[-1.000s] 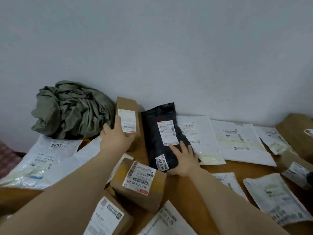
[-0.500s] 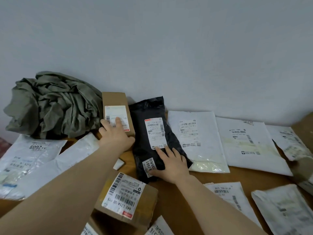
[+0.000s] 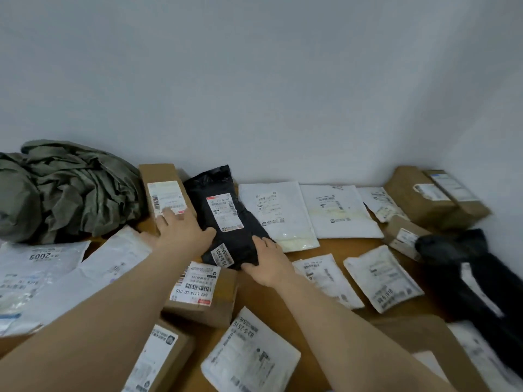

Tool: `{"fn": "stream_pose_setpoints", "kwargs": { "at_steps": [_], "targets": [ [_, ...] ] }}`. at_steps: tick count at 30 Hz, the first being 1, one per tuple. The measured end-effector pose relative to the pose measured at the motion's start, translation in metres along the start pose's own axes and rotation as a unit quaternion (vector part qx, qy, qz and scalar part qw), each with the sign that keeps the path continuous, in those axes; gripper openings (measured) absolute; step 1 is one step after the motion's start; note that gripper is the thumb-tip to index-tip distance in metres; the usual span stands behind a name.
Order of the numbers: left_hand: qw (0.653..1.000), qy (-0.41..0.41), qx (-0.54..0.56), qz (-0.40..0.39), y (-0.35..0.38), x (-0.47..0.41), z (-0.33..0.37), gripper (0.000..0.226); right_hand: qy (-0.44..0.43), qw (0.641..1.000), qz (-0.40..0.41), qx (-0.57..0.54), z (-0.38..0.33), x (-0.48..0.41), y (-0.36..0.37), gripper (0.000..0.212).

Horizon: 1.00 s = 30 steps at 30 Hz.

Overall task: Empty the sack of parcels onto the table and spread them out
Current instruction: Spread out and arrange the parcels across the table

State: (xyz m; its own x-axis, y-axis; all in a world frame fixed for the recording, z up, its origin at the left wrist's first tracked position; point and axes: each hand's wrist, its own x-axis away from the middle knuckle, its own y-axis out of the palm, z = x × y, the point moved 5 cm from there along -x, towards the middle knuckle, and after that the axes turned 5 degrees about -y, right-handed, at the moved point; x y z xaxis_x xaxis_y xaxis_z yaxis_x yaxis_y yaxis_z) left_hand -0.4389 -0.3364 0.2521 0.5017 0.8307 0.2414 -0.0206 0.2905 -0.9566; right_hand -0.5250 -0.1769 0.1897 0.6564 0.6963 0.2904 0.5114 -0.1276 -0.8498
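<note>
While the left hand [image 3: 184, 234] lies flat on the near end of a box [image 3: 164, 190], fingers straight and slightly apart, the right hand [image 3: 268, 264] rests with straight, close-set fingers on the near right corner of the black bag [image 3: 229, 222] just right of that box. The sack [image 3: 70, 190] sits crumpled at the table's [image 3: 334, 246] far left, and parcels [image 3: 283, 216] lie spread across the top from left to right.

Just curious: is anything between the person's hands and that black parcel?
Nothing visible. The right hand rests directly on the black parcel's near corner; the left hand lies on the cardboard box beside it.
</note>
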Motion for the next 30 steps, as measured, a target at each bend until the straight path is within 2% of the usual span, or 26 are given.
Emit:
{"fn": "stream_pose_setpoints", "kwargs": {
  "at_steps": [4, 11, 18, 23, 30],
  "targets": [
    [0.997, 0.074, 0.003, -0.011, -0.006, 0.067, -0.005, 0.069, 0.033, 0.999, 0.009, -0.010, -0.011, 0.072, -0.011, 0.072],
    [0.982, 0.167, -0.006, -0.090, 0.013, 0.170, -0.010, 0.067, 0.053, 0.998, 0.012, -0.010, -0.018, 0.187, -0.013, 0.066],
    [0.972, 0.212, 0.029, -0.097, 0.007, 0.232, 0.006, 0.065, 0.058, 0.997, 0.041, 0.008, -0.002, 0.243, -0.037, 0.061],
    [0.966, 0.237, 0.017, -0.101, 0.017, 0.250, 0.055, 0.059, 0.076, 0.994, 0.073, 0.021, 0.049, 0.257, -0.063, 0.056],
    [0.949, 0.294, -0.001, -0.114, 0.060, 0.254, 0.175, 0.067, 0.124, 0.986, 0.107, 0.025, 0.188, 0.241, -0.117, 0.045]
  ]
}}
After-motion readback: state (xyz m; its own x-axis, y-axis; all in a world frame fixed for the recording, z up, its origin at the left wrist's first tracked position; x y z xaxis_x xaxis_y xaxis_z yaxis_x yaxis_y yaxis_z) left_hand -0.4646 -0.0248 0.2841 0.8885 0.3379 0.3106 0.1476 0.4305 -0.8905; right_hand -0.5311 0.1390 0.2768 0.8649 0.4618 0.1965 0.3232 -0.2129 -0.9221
